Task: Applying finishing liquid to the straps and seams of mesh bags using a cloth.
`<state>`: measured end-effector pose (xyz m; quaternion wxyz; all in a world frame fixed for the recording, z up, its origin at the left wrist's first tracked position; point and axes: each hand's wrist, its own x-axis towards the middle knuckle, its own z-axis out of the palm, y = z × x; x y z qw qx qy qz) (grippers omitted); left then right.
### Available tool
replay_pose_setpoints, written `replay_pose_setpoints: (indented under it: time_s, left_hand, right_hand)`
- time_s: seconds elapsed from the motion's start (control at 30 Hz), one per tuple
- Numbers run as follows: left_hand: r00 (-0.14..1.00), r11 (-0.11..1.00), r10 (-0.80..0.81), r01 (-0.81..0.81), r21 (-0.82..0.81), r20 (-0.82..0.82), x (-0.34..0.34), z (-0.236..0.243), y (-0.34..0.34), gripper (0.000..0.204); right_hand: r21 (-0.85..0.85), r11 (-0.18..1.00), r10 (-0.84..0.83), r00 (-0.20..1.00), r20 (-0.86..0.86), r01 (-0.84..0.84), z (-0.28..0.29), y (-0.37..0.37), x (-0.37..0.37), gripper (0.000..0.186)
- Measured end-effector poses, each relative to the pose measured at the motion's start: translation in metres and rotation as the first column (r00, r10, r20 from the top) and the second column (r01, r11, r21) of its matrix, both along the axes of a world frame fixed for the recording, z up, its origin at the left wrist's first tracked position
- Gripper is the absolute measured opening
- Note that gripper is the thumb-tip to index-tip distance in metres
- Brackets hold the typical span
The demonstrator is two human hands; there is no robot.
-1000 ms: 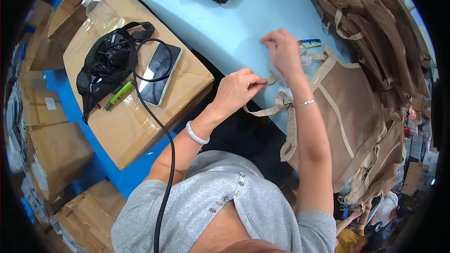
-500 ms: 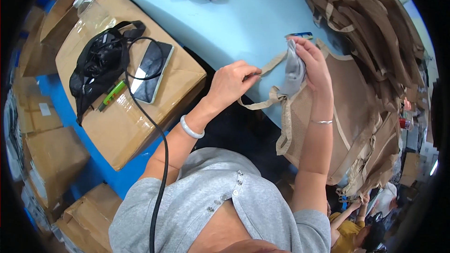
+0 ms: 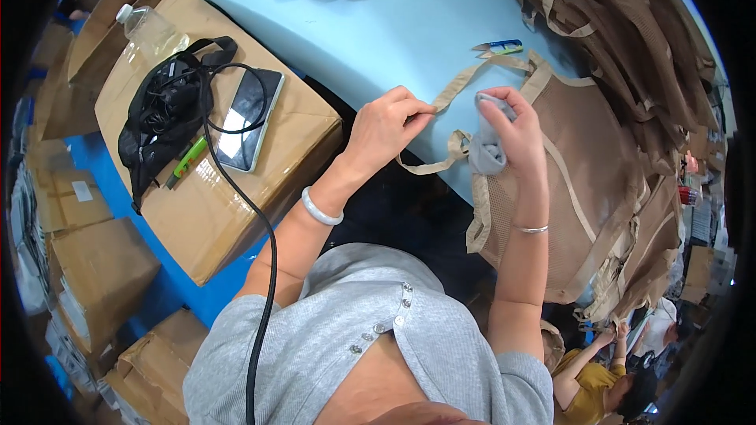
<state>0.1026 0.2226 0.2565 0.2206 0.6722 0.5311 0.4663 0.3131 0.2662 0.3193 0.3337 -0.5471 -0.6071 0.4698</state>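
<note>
Centrally, two bare hands work at the near edge of a light-blue bench (image 3: 378, 39), beside and partly over a brown mesh article (image 3: 598, 157) bound in beige. The left hand (image 3: 384, 130) has thumb and fingers closed in a pinch upon a beige strap (image 3: 463, 81); from this grip the strap arcs slackly over the bench to the article's upper corner. The right hand (image 3: 521, 132) curls its fingers around a crumpled grey bundle (image 3: 488, 157), apparently cloth, at the article's left side. A lower beige length (image 3: 429, 168) runs from near the left hand to a small gathered loop beside the bundle; whether it is continuous with the pinched strap cannot be determined. Snips (image 3: 502, 47) with a blue-and-green handle lie near the strap, held by neither hand. As to progress, the article lies spread with its strap extended leftward, but its handling is judged to be mid-course: the strap is not yet released, nor the bundle set down. Further brown mesh pieces (image 3: 622, 47) are heaped at right; whether these are finished or waiting is not shown. At left, a carton (image 3: 213, 228) carries a phone (image 3: 242, 153), a green marker (image 3: 187, 162) and a black pouch (image 3: 140, 145).
</note>
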Motion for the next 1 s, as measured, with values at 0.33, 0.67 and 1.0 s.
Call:
replay_pose_setpoints:
  time_s: [0.33, 0.67, 1.0]
  left_hand:
    - [0.996, 0.994, 0.045, -0.037, -0.102, 0.078, 0.005, 0.002, 0.002, 0.009]
    - [0.994, 0.985, 0.101, -0.094, -0.146, 0.038, 0.008, 0.005, 0.005, 0.009]
    - [0.996, 0.988, 0.078, -0.072, -0.14, 0.04, 0.008, 0.007, 0.005, 0.009]
  right_hand:
    - [0.34, 0.908, 0.068, 0.888, 0.454, -0.243, -0.019, -0.006, -0.04, 0.017]
    - [0.307, 0.918, 0.082, 0.876, 0.476, -0.253, -0.018, -0.001, -0.042, 0.014]
    - [0.352, 0.914, -0.009, 0.859, 0.512, -0.2, -0.018, -0.001, -0.043, 0.015]
